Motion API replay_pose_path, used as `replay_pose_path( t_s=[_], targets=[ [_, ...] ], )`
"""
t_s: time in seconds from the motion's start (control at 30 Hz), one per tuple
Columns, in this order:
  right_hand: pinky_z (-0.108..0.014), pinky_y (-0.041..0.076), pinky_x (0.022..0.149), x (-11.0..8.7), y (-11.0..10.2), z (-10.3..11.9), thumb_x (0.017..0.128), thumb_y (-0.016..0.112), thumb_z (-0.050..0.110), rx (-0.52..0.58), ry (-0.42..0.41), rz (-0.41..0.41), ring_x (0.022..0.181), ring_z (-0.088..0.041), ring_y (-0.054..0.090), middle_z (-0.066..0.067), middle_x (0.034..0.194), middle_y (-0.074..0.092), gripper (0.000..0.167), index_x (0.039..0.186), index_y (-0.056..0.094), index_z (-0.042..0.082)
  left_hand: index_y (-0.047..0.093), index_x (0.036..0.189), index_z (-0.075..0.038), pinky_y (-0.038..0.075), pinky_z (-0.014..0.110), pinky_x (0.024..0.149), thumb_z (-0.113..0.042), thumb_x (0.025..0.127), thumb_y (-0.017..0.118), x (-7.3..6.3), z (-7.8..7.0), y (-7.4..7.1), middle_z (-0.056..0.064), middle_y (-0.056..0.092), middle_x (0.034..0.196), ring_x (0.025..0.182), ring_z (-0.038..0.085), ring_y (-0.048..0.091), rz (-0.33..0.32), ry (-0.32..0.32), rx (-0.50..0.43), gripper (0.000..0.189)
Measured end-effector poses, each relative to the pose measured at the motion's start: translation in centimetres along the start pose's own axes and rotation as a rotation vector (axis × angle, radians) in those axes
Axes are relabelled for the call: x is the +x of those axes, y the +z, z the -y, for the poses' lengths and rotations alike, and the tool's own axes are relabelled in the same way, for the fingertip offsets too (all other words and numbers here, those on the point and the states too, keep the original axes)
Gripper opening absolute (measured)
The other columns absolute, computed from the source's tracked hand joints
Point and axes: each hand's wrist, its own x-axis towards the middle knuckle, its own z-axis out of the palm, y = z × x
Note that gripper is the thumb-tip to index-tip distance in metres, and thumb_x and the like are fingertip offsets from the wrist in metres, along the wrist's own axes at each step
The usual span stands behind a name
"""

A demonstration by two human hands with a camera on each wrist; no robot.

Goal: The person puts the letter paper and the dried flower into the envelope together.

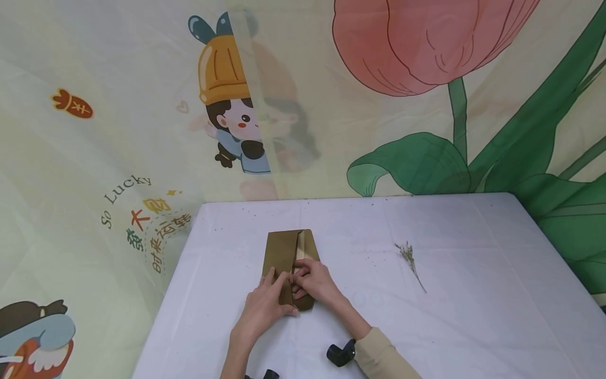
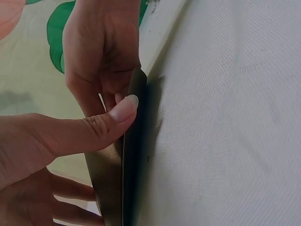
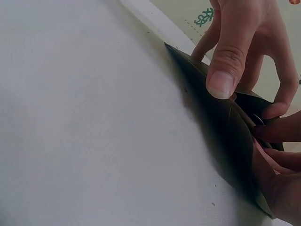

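Note:
A brown paper envelope [image 1: 281, 247] lies on the white table, its long flap partly lifted and a pale strip [image 1: 300, 247] showing in the gap. My left hand [image 1: 267, 302] holds the envelope from its left side, thumb [image 2: 101, 125] along the near edge and other fingers spread over its face. At the lifted flap, the fingers of my right hand [image 1: 314, 281] are curled and pinch the paper, meeting the left index fingertip. In the right wrist view the envelope [image 3: 221, 127] bulges at its opening; the right fingertips [image 3: 277, 157] are partly hidden inside it.
A small sprig of dried flowers [image 1: 410, 259] lies on the white tablecloth [image 1: 473, 316], to the right of the hands. Behind the table hangs a printed cloth backdrop [image 1: 312, 173]. Dark specks are scattered over the tablecloth. A black device [image 1: 341, 353] sits on the right wrist.

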Motion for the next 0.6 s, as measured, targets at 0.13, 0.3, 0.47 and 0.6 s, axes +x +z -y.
replay_pose_path(
  t_s=[0.13, 0.3, 0.47, 0.6],
  targets=[
    [-0.036, 0.061, 0.057, 0.03, 0.02, 0.09, 0.093, 0.06, -0.007, -0.021, -0.006, 0.008, 0.067, -0.033, 0.076, -0.016, 0.092, 0.075, 0.042, 0.134, 0.056, -0.013, 0.058, 0.124, -0.026, 0.047, 0.075, 0.082, -0.038, 0.069, 0.094, 0.05, -0.05, 0.04, 0.037, 0.041, 0.153, 0.132, 0.062, 0.048, -0.001, -0.001, -0.002, 0.066],
    [-0.035, 0.061, 0.057, 0.06, 0.06, 0.22, 0.091, 0.059, -0.007, -0.037, -0.011, 0.012, 0.068, -0.032, 0.076, -0.017, 0.094, 0.075, 0.043, 0.134, 0.057, -0.013, 0.058, 0.125, -0.026, 0.047, 0.074, 0.082, -0.039, 0.069, 0.094, 0.1, -0.03, 0.05, 0.037, 0.041, 0.153, 0.127, 0.063, 0.052, 0.0, -0.001, -0.003, 0.068],
    [-0.034, 0.06, 0.056, 0.03, 0.02, 0.22, 0.092, 0.059, -0.007, -0.077, -0.02, 0.023, 0.063, -0.029, 0.075, -0.015, 0.091, 0.076, 0.044, 0.135, 0.056, -0.013, 0.059, 0.128, -0.025, 0.046, 0.075, 0.083, -0.039, 0.069, 0.094, 0.09, 0.01, 0.1, 0.037, 0.041, 0.154, 0.124, 0.063, 0.054, 0.003, -0.006, 0.0, 0.069],
    [-0.032, 0.059, 0.055, 0.03, -0.07, 0.02, 0.094, 0.058, -0.006, -0.095, -0.032, 0.032, 0.059, -0.027, 0.074, -0.015, 0.088, 0.077, 0.042, 0.135, 0.057, -0.013, 0.059, 0.127, -0.025, 0.046, 0.075, 0.083, -0.039, 0.069, 0.094, 0.08, -0.02, 0.12, 0.037, 0.041, 0.153, 0.124, 0.063, 0.054, 0.0, -0.008, 0.005, 0.069]
  ],
)
